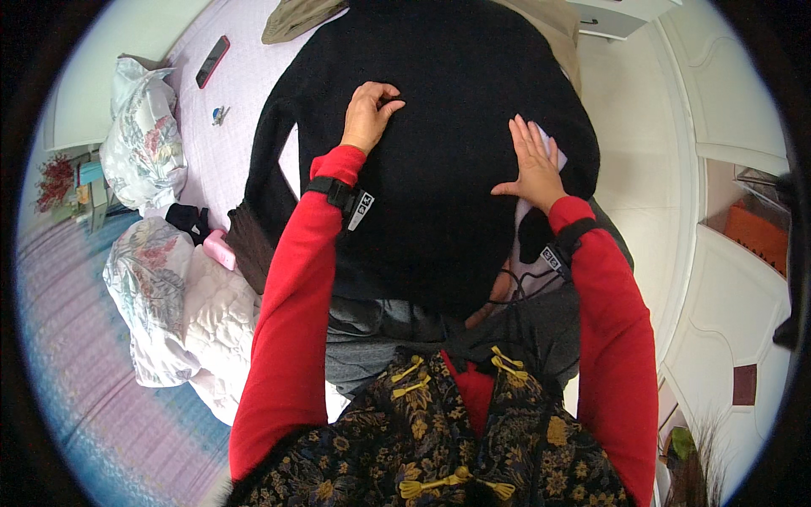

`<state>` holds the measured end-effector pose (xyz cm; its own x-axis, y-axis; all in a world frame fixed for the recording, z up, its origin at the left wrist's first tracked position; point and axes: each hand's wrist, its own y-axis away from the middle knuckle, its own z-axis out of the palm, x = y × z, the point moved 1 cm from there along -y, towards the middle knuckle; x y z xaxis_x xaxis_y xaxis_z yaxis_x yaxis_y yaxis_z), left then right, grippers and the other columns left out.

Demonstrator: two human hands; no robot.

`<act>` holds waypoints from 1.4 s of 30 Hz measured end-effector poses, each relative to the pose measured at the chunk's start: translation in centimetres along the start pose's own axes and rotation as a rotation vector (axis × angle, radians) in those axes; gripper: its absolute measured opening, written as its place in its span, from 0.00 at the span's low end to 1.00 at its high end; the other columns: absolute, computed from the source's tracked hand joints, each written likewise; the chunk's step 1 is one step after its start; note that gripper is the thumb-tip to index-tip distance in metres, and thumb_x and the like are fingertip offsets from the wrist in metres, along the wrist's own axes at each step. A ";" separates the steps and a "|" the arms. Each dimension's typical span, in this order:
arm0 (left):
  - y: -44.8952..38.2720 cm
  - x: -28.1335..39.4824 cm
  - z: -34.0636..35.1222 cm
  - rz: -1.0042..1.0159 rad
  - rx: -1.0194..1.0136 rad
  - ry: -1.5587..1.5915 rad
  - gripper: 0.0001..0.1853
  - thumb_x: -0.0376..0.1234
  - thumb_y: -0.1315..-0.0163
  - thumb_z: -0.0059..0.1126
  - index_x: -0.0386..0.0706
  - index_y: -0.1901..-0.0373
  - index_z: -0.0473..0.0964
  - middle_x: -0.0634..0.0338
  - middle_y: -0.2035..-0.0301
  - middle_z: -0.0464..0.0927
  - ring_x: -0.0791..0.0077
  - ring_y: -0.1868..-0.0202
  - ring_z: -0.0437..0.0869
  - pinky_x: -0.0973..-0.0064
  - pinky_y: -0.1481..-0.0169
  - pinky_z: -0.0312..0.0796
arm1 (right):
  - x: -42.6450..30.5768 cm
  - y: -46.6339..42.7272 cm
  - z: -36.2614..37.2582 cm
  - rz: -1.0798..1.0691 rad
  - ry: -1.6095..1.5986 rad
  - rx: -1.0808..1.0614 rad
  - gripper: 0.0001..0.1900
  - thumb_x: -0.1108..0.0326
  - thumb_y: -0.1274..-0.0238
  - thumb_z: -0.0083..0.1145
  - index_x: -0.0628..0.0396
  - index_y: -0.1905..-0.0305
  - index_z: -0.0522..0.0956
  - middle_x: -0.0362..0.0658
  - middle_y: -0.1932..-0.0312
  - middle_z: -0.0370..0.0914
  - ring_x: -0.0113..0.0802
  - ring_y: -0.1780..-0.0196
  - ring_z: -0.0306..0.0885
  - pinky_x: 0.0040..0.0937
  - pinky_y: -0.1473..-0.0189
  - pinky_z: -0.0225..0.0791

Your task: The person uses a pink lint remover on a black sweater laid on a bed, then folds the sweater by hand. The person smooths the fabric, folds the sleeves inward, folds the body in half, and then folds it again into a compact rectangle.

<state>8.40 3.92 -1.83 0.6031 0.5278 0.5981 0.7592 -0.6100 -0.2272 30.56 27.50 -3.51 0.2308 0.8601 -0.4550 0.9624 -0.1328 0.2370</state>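
A black knit sweater lies spread out before me on the bed, its two sleeves angled down at the sides. On its upper left part is my left hand, thumb and forefinger curled towards each other; whether cloth is pinched between them I cannot tell. My right hand rests flat near the sweater's right side, fingers spread and thumb out, holding nothing. Pale cloth shows beside its fingers, between the sweater's body and right sleeve.
On the lilac bedspread at left lie a phone and a small metal object. Floral bedding, a black glove-like item and a pink object are nearer. Dark cables run below my right hand. White cabinets stand right.
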 end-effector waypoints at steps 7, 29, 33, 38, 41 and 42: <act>-0.9 -1.8 -0.4 -0.095 0.031 -0.090 0.04 0.30 0.45 0.61 0.39 0.71 0.79 0.52 0.69 0.80 0.58 0.61 0.81 0.66 0.54 0.72 | 0.0 0.0 0.0 -0.002 -0.006 0.005 0.66 0.44 0.73 0.76 0.49 0.26 0.45 0.41 0.23 0.40 0.41 0.22 0.36 0.58 0.28 0.35; 2.9 8.2 5.0 0.261 -0.348 -0.072 0.06 0.31 0.47 0.64 0.41 0.69 0.77 0.56 0.68 0.78 0.58 0.61 0.78 0.67 0.55 0.70 | 0.6 0.3 0.4 -0.033 -0.060 0.064 0.65 0.44 0.72 0.75 0.49 0.26 0.46 0.38 0.23 0.39 0.40 0.22 0.37 0.58 0.28 0.35; 1.7 6.7 3.6 -0.068 -0.079 -0.030 0.06 0.32 0.42 0.62 0.38 0.68 0.78 0.53 0.69 0.79 0.62 0.64 0.81 0.69 0.58 0.73 | 0.6 0.4 0.5 -0.038 -0.069 0.060 0.65 0.43 0.72 0.74 0.49 0.26 0.46 0.38 0.23 0.39 0.40 0.22 0.37 0.58 0.28 0.35; 1.2 7.3 3.4 -0.016 -0.091 0.086 0.05 0.31 0.42 0.61 0.39 0.69 0.77 0.55 0.70 0.77 0.65 0.63 0.79 0.70 0.58 0.72 | 0.7 0.3 0.6 -0.033 -0.049 0.055 0.65 0.43 0.71 0.74 0.48 0.26 0.44 0.38 0.23 0.39 0.40 0.22 0.37 0.58 0.28 0.35; 1.7 9.2 4.9 0.218 -0.238 0.072 0.06 0.32 0.44 0.62 0.41 0.71 0.76 0.57 0.70 0.76 0.62 0.63 0.76 0.68 0.55 0.70 | 0.8 0.3 0.8 -0.037 -0.052 0.067 0.66 0.42 0.72 0.74 0.48 0.26 0.44 0.38 0.23 0.39 0.40 0.22 0.37 0.58 0.28 0.35; 1.8 9.6 5.2 0.199 -0.259 0.048 0.06 0.31 0.46 0.63 0.40 0.70 0.76 0.56 0.70 0.76 0.60 0.62 0.77 0.68 0.55 0.70 | 0.8 0.3 0.8 -0.031 -0.043 0.055 0.66 0.42 0.72 0.74 0.48 0.26 0.44 0.38 0.23 0.39 0.40 0.22 0.37 0.59 0.28 0.35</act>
<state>16.85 10.98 -0.48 0.7166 0.3583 0.5984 0.5362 -0.8317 -0.1441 31.13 27.79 -4.54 0.2060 0.8421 -0.4983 0.9752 -0.1348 0.1753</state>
